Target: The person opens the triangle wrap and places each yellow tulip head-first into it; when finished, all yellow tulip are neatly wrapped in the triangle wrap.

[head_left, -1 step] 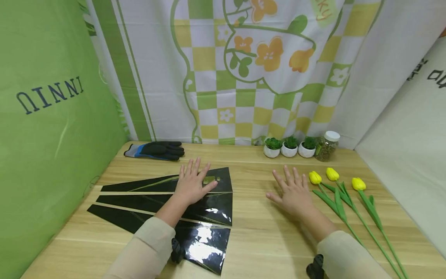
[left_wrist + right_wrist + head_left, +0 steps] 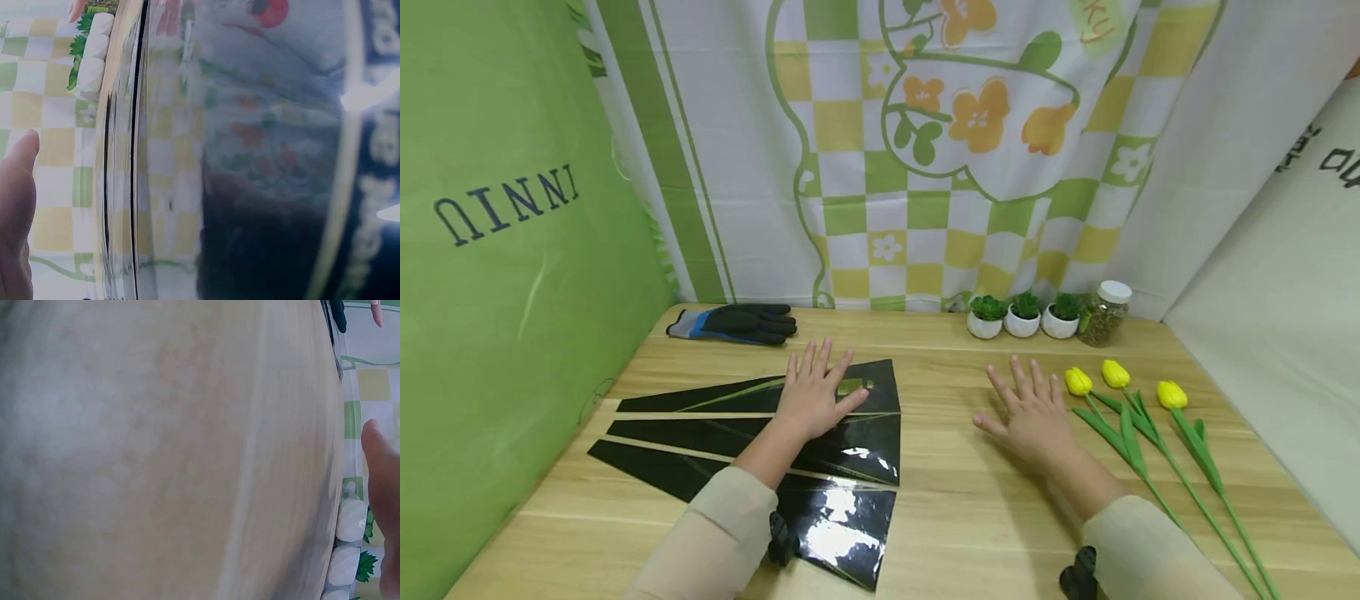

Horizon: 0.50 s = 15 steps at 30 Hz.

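Three black glossy tapered sheets point(image 2: 872, 442), which look like flat plastic sleeves, lie fanned side by side on the left of the wooden table. Over the upper two is my left hand point(image 2: 812, 404), fingers spread and holding nothing; contact cannot be made out. Glossy black film point(image 2: 269, 250) fills much of the left wrist view. My right hand point(image 2: 1033, 421) is spread above bare wood, a shadow beneath it, with nothing in its grasp. Just to its right lie three yellow tulips point(image 2: 1078, 382) with long green stems. In the right wrist view, the thumb point(image 2: 381, 456) is extended.
Black, blue and grey work gloves point(image 2: 745, 323) lie at the back left. Three small white pots point(image 2: 985, 323) with green plants stand at the back right, beside a white-lidded jar point(image 2: 1103, 317). A patterned curtain point(image 2: 887, 167) hangs behind, and a green cloth point(image 2: 512, 292) borders the left.
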Tool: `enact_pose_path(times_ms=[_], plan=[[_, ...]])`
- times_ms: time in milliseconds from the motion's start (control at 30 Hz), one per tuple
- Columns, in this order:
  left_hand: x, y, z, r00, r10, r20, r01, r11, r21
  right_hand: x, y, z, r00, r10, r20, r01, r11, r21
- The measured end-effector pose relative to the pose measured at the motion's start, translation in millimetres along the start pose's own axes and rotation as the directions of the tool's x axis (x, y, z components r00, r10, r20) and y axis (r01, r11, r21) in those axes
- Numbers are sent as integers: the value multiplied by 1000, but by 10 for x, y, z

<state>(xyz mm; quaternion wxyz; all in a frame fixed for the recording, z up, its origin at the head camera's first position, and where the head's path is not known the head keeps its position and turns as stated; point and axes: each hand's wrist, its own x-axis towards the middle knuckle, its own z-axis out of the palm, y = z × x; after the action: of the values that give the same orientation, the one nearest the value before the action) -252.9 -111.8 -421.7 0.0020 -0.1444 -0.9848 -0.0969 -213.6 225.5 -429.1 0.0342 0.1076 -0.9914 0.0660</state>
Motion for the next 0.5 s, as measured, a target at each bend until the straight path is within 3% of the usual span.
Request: enact_pose_path(times_ms=[167, 300, 400, 500], plan=[[17, -3, 21, 1000, 5, 9, -5, 1000, -18, 0, 16, -6, 1000, 9, 0, -9, 1000, -14], [53, -24, 56, 1000, 15, -2, -15, 998, -66, -44, 16, -90, 999, 13, -50, -11, 999, 51], [94, -43, 95, 999, 35, -40, -41, 987, -156, -129, 37, -187, 996, 28, -81, -16, 990, 138], [156, -51, 136, 998, 42, -47, -54, 957, -285, -253, 99, -299, 995, 58, -78, -38, 972, 233]])
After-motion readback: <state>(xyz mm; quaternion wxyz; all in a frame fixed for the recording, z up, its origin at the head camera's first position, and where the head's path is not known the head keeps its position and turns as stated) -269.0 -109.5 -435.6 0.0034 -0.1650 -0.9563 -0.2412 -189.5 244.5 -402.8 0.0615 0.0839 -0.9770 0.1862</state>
